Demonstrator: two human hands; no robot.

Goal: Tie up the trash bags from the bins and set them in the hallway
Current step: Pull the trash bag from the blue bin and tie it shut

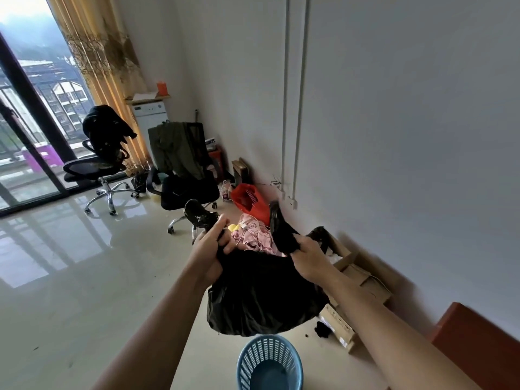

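Note:
A full black trash bag (261, 296) hangs in the air above a blue lattice bin (269, 363), which stands on the floor with nothing visible inside. My left hand (209, 249) grips one twisted corner of the bag's mouth, its end sticking up to the left. My right hand (308, 258) grips the opposite corner, which also points up. The two corners are held apart, with no knot between them.
Flattened cardboard boxes (354, 282) lie along the white wall on the right. A red bag (249, 202) and pink cloth (254, 237) lie beyond the trash bag. Two black office chairs (183, 175) stand further back, near a glass door. An orange-brown cabinet edge (478, 344) is at the right.

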